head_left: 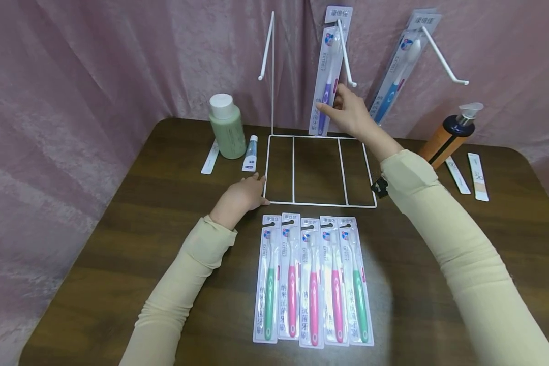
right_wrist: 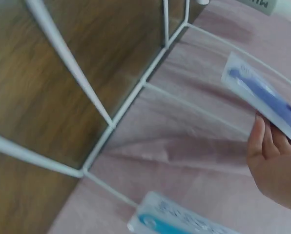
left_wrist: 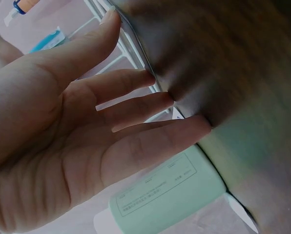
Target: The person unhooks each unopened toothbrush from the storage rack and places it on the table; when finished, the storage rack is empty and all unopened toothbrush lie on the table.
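A packaged purple toothbrush hangs at the middle hook of a white wire rack. My right hand pinches its lower part between thumb and fingers; the right wrist view also shows this purple toothbrush against the curtain. My left hand rests by the left front corner of the rack's base. In the left wrist view its fingers are nearly straight, fingertips down on the table and thumb at the wire. Packaged blue toothbrushes hang on the right hook.
Several packaged toothbrushes, green and pink, lie in a row before the rack. Left stand a green bottle and a small tube. Right are an orange pump bottle and flat white packets. The left hook is bare.
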A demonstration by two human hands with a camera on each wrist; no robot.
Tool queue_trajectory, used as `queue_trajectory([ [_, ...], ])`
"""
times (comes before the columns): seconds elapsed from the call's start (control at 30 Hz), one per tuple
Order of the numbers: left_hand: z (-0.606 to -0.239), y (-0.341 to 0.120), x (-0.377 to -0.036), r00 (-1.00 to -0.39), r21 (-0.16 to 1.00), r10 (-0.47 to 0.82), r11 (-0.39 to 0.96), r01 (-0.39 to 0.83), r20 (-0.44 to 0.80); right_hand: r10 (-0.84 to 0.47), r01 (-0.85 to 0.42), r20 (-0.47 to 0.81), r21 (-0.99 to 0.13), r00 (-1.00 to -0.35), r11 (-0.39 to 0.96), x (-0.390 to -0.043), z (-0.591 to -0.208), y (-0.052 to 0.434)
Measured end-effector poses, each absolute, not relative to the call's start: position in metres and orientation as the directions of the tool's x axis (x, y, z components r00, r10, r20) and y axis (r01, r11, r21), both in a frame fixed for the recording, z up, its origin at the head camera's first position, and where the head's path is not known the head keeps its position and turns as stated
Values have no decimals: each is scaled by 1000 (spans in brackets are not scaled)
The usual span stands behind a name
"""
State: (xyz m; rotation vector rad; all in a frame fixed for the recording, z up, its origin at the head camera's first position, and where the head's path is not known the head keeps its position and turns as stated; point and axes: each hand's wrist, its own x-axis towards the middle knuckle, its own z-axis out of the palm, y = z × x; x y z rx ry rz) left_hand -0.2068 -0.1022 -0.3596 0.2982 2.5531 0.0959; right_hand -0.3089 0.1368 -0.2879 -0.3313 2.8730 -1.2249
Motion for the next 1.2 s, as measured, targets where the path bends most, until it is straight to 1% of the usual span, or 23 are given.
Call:
queue_trajectory([
  [0.17,-358,-103,-206,-817,127,236,972,199,-525,-292,-227,29,-703,-956,674,-292,-275,145],
  [0.27,-358,-103,-206,-818,117,231,973,199,-527,-320,-220,3,-733,-947,644,-283,-273,148],
  [0.4,-359,-103,-206,-814,108,220,975,192,-537,-334,-195,-7,-799,-943,568,-270,-276,149],
  [0.77,-359,-104,-206,-807,103,219,975,195,-548,-351,-187,42,-901,-935,392,-229,-284,146],
  [0.93,-359,-105,-206,-808,108,222,975,195,-546,-321,-193,81,-922,-944,335,-212,-283,151],
  [1.2,-359,-105,-205,-810,116,229,973,198,-540,-339,-244,167,-949,-926,201,-182,-284,160],
])
